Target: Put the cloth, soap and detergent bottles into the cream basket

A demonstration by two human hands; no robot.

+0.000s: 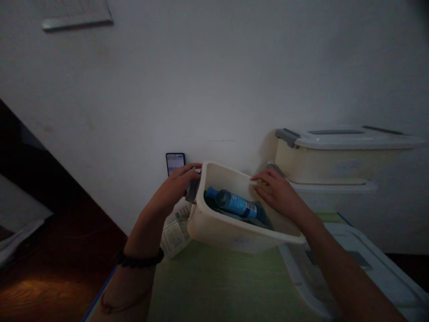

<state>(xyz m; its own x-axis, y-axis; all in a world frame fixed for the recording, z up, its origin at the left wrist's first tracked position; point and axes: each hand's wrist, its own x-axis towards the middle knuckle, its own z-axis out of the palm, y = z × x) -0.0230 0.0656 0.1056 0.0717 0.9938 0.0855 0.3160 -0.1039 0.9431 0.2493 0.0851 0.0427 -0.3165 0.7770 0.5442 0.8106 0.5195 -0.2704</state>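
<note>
A cream plastic bin (228,228) is tilted toward me above a green mat (214,286). Inside it lies a blue bottle (234,203) on its side, on top of something dark. My left hand (176,185) grips the bin's left end by its grey handle, fingers curled over the rim. My right hand (279,192) holds the bin's far right rim, fingers bent over the edge. A dark bead bracelet (139,260) circles my left wrist.
A phone (175,163) with a lit screen leans on the white wall behind the bin. Two lidded cream bins (335,152) are stacked at the right. A loose white lid (362,268) lies on the mat. Printed packets (174,232) lie under the bin's left end.
</note>
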